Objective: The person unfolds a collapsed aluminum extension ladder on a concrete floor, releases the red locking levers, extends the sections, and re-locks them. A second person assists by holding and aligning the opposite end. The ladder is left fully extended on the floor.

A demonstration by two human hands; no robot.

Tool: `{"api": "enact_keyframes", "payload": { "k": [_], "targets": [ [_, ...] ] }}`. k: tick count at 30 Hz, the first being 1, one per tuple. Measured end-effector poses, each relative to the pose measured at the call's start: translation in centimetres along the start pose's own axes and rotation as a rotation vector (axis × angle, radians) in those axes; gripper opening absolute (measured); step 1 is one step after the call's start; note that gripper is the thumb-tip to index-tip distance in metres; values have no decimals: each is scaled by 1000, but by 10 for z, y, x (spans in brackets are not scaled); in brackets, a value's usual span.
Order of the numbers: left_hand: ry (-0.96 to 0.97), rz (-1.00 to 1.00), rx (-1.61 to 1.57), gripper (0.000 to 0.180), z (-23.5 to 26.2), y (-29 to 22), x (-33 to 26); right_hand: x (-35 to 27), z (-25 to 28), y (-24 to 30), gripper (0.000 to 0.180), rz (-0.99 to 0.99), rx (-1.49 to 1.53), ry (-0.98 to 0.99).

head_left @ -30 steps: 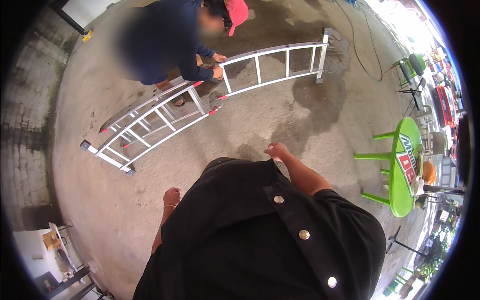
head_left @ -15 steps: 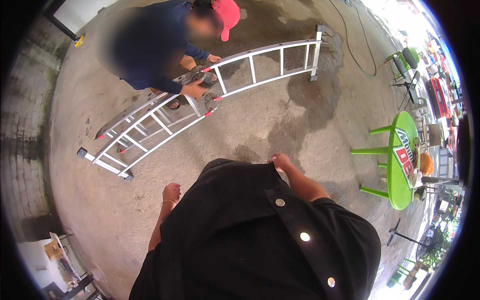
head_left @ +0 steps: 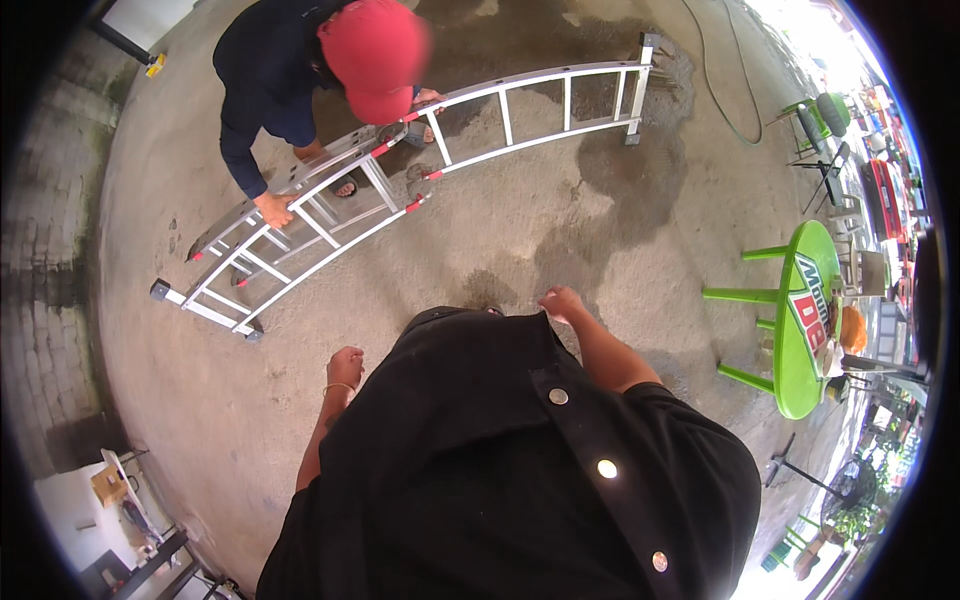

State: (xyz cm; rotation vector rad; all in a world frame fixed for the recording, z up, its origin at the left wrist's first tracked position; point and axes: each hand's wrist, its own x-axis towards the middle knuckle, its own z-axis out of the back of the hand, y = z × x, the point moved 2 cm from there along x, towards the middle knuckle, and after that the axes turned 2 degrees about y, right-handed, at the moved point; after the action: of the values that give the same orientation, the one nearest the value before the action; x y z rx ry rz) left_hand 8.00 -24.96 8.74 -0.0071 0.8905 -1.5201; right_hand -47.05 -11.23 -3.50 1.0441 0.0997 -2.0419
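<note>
My left hand (head_left: 346,366) hangs beside my black garment (head_left: 450,420), its fingers loosely curled with nothing visible in them. My right hand (head_left: 561,303) is raised just off the garment's front corner, fingers curled in and seemingly empty. In front of me a folding aluminium ladder (head_left: 505,125) with red end pieces lies on its side, bent at its middle joint. A person in a red cap (head_left: 375,60) and dark top stoops over it. One of that person's hands (head_left: 273,209) grips the left section's rail; the other (head_left: 428,97) is at the joint. My hands are apart from the ladder.
Concrete floor (head_left: 480,230) with a wet dark patch surrounds the ladder. To the right stands a green plastic table (head_left: 800,345), with chairs (head_left: 825,115) beyond it and a fan (head_left: 860,480) nearer. A hose (head_left: 735,90) lies at the far right; a block wall (head_left: 50,250) bounds the left.
The other person has bent lower, and one of their hands has moved left from the joint along the ladder's rail. My right hand has risen slightly from the garment's edge.
</note>
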Motion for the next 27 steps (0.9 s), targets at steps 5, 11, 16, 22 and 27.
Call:
{"api": "enact_keyframes", "payload": {
  "k": [5, 11, 16, 22, 27],
  "targets": [
    [-14, 45, 6, 23, -12, 2, -12, -9, 11, 8, 52, 47, 46, -18],
    [-28, 53, -20, 24, -31, 8, -38, -29, 6, 3, 52, 42, 16, -1],
    [-57, 40, -22, 24, -47, 11, -63, -33, -4, -35, 51, 104, 57, -49],
    [-73, 23, -36, 23, -60, 13, -75, -32, 6, -63, 50, 15, 122, -68],
    [-60, 31, -38, 23, -53, 14, -59, -34, 16, -55, 50, -48, 175, -77]
  ]
}}
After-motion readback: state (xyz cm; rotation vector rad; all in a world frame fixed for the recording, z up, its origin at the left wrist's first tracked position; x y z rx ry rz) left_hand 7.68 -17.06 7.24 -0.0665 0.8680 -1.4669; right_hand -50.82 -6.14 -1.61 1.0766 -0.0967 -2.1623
